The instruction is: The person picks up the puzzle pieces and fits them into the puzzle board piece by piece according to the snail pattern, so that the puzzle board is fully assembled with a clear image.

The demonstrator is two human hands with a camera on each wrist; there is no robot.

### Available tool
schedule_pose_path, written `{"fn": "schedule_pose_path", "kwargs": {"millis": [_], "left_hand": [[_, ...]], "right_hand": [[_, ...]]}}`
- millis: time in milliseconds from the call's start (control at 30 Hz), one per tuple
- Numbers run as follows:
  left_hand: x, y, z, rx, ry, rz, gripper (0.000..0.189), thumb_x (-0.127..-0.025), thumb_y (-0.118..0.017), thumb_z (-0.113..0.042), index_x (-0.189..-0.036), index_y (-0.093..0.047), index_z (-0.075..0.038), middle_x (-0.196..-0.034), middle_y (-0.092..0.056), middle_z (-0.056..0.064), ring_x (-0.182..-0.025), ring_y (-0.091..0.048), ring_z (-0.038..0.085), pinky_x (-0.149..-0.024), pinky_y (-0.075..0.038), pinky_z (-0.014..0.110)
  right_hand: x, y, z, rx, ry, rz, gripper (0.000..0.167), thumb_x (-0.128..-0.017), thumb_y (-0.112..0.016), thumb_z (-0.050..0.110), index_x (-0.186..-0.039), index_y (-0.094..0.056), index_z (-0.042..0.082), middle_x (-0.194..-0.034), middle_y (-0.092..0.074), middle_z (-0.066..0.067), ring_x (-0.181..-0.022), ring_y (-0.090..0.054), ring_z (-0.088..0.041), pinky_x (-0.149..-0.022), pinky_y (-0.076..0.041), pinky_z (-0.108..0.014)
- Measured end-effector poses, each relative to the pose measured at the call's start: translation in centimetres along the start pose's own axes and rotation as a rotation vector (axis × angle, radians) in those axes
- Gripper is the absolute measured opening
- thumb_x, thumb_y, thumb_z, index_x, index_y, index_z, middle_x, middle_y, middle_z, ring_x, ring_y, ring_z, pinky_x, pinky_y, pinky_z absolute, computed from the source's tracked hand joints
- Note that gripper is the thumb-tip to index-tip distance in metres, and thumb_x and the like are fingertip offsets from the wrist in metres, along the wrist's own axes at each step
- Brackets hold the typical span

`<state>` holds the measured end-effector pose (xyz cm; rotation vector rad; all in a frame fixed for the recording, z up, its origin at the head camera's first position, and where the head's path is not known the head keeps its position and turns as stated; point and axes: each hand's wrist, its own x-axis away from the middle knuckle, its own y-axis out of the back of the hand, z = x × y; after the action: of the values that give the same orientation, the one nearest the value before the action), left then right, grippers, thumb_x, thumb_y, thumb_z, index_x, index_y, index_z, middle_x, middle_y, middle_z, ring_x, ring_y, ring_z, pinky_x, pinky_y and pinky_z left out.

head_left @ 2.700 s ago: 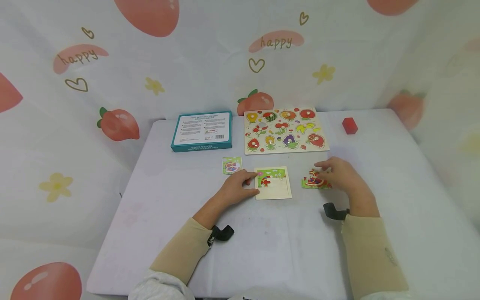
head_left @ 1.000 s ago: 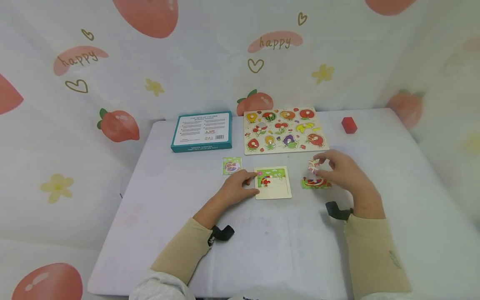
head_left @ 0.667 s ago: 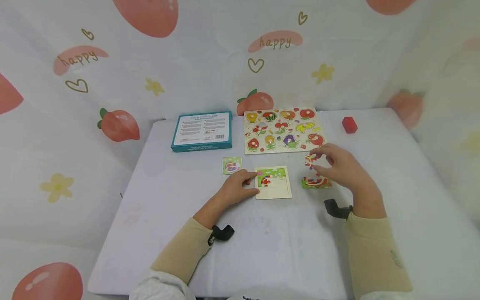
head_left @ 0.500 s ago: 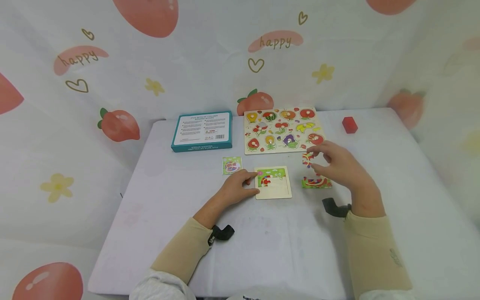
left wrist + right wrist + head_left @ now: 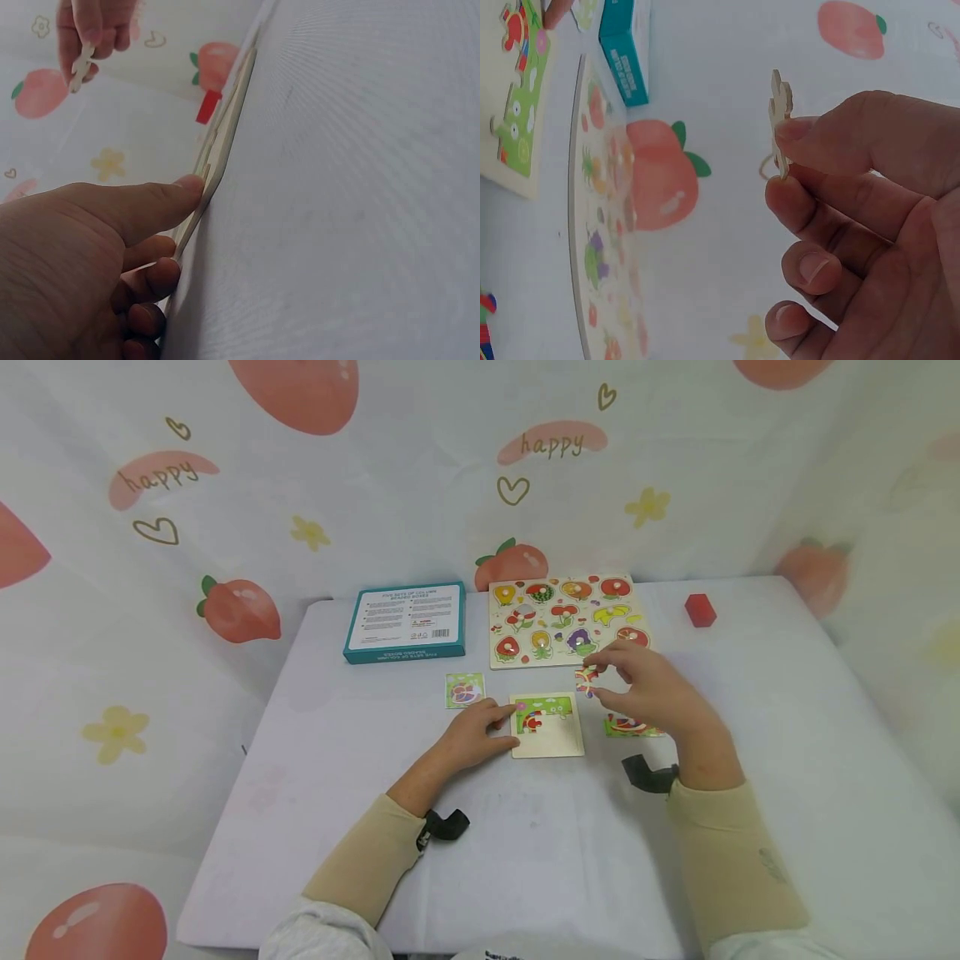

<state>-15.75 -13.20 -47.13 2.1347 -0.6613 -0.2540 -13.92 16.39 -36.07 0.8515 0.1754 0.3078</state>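
Observation:
My left hand point(image 5: 471, 735) holds the left edge of a small wooden jigsaw tray point(image 5: 549, 746), thumb and index finger on its rim. Several green and red pieces line the tray's top and left, and the rest of its bed is bare wood. My right hand point(image 5: 656, 685) pinches a red-and-white jigsaw piece point(image 5: 585, 682) between thumb and fingers, up above the table near the tray's upper right corner. In the right wrist view the piece point(image 5: 779, 120) stands edge-on. More loose jigsaw pieces point(image 5: 626, 727) lie right of the tray, partly hidden by the right wrist.
A small picture card point(image 5: 465, 691) lies just beyond my left hand. Farther back are a teal-edged box point(image 5: 405, 622) and a wooden fruit knob puzzle point(image 5: 525, 652), partly overlapped by my right hand. A red block point(image 5: 700, 610) sits at the back right.
My right hand has lifted a jigsaw piece from the loose ones at the right and carried it leftward toward the tray. My left hand has stayed at the tray's edge.

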Motion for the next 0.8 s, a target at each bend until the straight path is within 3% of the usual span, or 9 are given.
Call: {"fn": "schedule_pose_path", "kwargs": {"millis": [433,567,800], "left_hand": [[0.2,0.2,-0.4,-0.005,0.005,0.008,0.058,-0.092,-0.08,-0.028,-0.144,-0.061,-0.011,-0.088,-0.047,0.0,-0.08,-0.043,0.014,-0.069,-0.034,0.028],[0.1,0.3,-0.4,-0.004,0.012,0.008,0.058,-0.092,-0.08,-0.028,-0.144,-0.061,-0.011,-0.088,-0.047,0.0,-0.081,-0.043,0.014,-0.07,-0.034,0.029],[0.1,0.2,-0.2,-0.007,0.012,0.006,0.057,-0.092,-0.08,-0.029,-0.143,-0.062,-0.011,-0.089,-0.048,0.0,-0.083,-0.045,0.015,-0.072,-0.036,0.03]], "right_hand": [[-1.3,-2.4,0.8,-0.023,0.023,0.062,0.045,-0.088,-0.077,0.01,-0.131,-0.068,0.008,-0.115,-0.063,-0.007,-0.108,-0.056,-0.03,-0.095,-0.051,-0.051],[-1.6,-3.1,0.8,-0.031,-0.002,0.083,0.045,-0.088,-0.078,0.013,-0.132,-0.068,0.01,-0.122,-0.064,-0.007,-0.114,-0.058,-0.034,-0.096,-0.051,-0.052],[-2.1,-4.4,0.3,-0.027,-0.003,0.122,0.039,-0.09,-0.078,0.017,-0.128,-0.071,0.014,-0.123,-0.066,-0.004,-0.113,-0.059,-0.032,-0.097,-0.051,-0.05]]}}
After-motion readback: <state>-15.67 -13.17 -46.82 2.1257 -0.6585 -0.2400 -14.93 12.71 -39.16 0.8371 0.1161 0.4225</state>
